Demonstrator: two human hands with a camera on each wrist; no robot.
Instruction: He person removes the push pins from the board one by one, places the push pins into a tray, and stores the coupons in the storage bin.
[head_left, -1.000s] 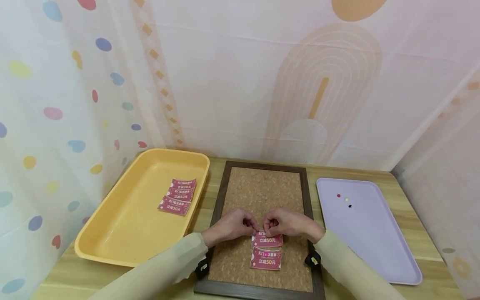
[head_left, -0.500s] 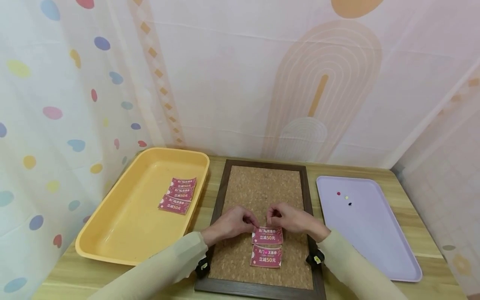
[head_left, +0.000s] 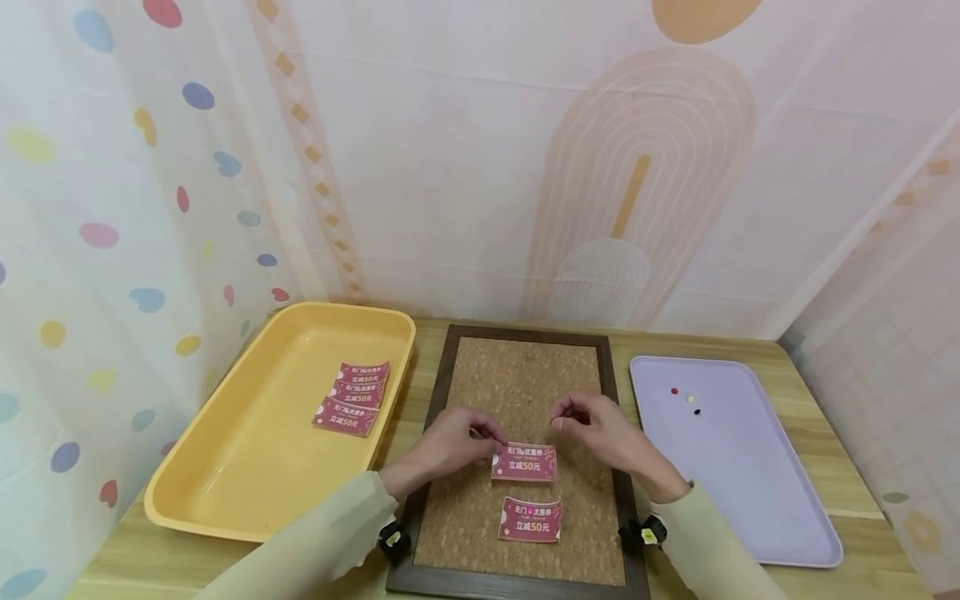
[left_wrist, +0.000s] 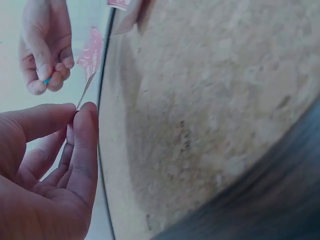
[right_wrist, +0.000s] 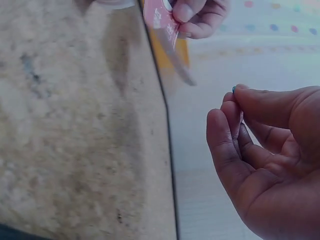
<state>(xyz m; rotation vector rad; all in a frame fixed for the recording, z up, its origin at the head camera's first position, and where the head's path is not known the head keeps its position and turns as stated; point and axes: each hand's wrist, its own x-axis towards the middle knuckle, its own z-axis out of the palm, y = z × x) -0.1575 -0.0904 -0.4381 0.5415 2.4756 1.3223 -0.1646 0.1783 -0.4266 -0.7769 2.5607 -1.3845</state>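
Observation:
My left hand (head_left: pixel 459 442) pinches the upper left corner of a pink coupon (head_left: pixel 523 465) between thumb and forefinger. In the left wrist view that coupon (left_wrist: pixel 91 57) stands off the cork, seen nearly edge-on. My right hand (head_left: pixel 603 429) is up and to the right of the coupon, apart from it. Its thumb and fingertip pinch a tiny blue push pin (right_wrist: pixel 234 90), mostly hidden by the fingers. A second pink coupon (head_left: pixel 517 527) lies on the corkboard (head_left: pixel 525 375) below the held one, with a pink pin head (head_left: pixel 530 512) near its top edge.
At the left stands a yellow tub (head_left: pixel 247 442) with several overlapping pink coupons (head_left: pixel 352 398) in it. On the right, a lilac tray (head_left: pixel 750 483) carries a red pin (head_left: pixel 674 391), a pale yellow pin (head_left: pixel 691 399) and a black pin (head_left: pixel 697 412). A dark wooden frame (head_left: pixel 435 400) edges the corkboard.
The held coupon has shifted up and slightly left, widening the gap to the lower coupon. My right hand has moved off it, up and to the right. The left hand keeps its pinch.

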